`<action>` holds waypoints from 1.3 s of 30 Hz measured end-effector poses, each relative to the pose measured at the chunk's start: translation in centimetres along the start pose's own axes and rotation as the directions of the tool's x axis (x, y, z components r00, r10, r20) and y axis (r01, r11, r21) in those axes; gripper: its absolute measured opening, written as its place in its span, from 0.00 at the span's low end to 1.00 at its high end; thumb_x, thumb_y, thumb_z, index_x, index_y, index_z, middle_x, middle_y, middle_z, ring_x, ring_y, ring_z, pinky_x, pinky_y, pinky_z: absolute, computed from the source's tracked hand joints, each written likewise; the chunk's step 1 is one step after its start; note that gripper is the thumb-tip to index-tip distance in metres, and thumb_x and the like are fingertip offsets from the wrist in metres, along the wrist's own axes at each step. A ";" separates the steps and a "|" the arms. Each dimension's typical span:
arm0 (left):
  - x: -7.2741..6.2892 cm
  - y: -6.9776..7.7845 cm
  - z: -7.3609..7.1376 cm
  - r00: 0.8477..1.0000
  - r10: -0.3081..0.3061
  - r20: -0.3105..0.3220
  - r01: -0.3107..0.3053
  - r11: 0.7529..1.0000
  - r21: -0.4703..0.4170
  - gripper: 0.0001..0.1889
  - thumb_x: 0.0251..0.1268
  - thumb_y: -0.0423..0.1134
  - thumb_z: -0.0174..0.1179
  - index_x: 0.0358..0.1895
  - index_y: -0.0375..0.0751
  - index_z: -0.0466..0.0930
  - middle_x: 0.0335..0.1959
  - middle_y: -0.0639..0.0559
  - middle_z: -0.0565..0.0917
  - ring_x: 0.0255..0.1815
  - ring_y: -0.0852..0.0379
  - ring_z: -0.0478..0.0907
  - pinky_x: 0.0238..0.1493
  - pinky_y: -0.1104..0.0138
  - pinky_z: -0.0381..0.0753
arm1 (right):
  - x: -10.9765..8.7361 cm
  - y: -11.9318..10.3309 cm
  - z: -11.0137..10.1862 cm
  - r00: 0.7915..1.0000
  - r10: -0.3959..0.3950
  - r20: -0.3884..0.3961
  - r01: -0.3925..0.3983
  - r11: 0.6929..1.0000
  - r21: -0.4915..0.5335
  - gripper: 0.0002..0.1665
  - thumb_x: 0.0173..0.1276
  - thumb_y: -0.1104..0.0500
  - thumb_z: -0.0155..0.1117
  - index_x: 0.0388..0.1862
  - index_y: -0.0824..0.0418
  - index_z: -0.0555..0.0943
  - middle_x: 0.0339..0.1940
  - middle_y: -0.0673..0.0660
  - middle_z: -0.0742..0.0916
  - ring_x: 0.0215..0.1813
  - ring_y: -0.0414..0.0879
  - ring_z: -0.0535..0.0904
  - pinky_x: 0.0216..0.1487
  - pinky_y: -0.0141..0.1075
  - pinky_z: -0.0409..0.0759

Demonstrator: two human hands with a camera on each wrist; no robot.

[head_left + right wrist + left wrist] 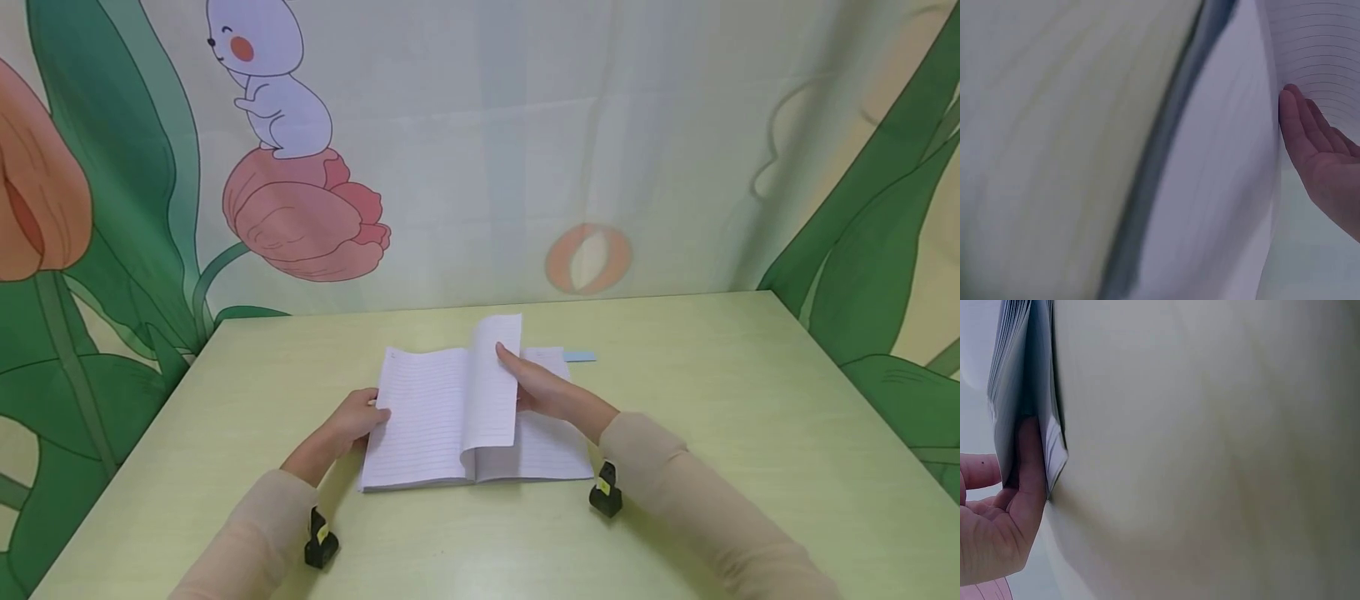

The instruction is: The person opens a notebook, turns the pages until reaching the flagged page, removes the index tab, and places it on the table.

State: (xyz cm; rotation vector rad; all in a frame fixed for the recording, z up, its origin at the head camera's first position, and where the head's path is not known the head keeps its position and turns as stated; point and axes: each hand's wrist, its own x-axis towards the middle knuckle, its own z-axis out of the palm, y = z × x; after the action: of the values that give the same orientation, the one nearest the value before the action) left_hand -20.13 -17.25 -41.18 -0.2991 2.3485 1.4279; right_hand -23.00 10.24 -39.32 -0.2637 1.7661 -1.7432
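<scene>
An open lined notebook lies on the table, with one page raised upright near its middle. My left hand grips the left edge, thumb on top of the paper. The left wrist view shows fingers of the left hand tucked between two stacks of the notebook's pages. My right hand holds the raised page, its thumb on the side facing me and its fingers behind. In the right wrist view, the fingers of the right hand lie nearly straight against lined paper; the thumb is hidden.
A pale blue strip sticks out past the notebook's upper right edge. The light wooden table ends at a patterned curtain behind. Small black devices sit at both wrists.
</scene>
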 end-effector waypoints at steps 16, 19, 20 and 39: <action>-0.4 0.0 -0.8 0.996 0.084 0.037 -0.081 0.994 -0.068 0.22 0.71 0.42 0.39 0.57 0.26 0.65 0.32 0.43 0.79 0.27 0.55 0.76 0.28 0.62 0.77 | 0.7 0.5 2.0 0.982 -0.064 0.176 0.125 0.925 -0.358 0.30 0.74 0.49 0.38 0.65 0.68 0.63 0.60 0.61 0.75 0.62 0.50 0.68 0.51 0.37 0.73; -0.5 0.2 -0.9 0.999 0.018 0.044 -0.014 0.996 -0.087 0.31 0.72 0.53 0.29 0.61 0.26 0.61 0.38 0.42 0.77 0.34 0.52 0.76 0.34 0.60 0.77 | 0.5 0.5 2.2 0.982 -0.064 0.176 0.132 0.904 -0.407 0.28 0.74 0.51 0.40 0.66 0.67 0.63 0.60 0.59 0.75 0.63 0.48 0.67 0.51 0.36 0.72; -0.5 0.2 -0.8 0.999 -0.009 0.040 0.012 0.996 -0.088 0.33 0.72 0.54 0.28 0.62 0.27 0.59 0.41 0.40 0.75 0.36 0.52 0.75 0.36 0.60 0.77 | 0.5 0.5 2.2 0.982 -0.063 0.178 0.133 0.898 -0.419 0.28 0.74 0.51 0.41 0.66 0.66 0.63 0.60 0.59 0.75 0.63 0.48 0.66 0.51 0.36 0.72; -0.2 -0.2 -0.6 0.998 0.031 0.062 -0.027 0.998 -0.060 0.23 0.69 0.30 0.41 0.64 0.25 0.53 0.46 0.33 0.74 0.38 0.48 0.78 0.36 0.58 0.78 | 0.1 1.1 -0.6 0.976 -0.215 -0.026 0.135 0.700 -0.702 0.28 0.64 0.52 0.58 0.59 0.67 0.71 0.56 0.60 0.78 0.59 0.52 0.70 0.59 0.43 0.65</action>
State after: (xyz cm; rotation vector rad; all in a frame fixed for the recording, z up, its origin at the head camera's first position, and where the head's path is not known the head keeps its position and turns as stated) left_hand -19.99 -17.84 -40.97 -0.2336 2.2731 1.5001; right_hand -23.14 10.82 -40.41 -0.6877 2.5021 -1.1249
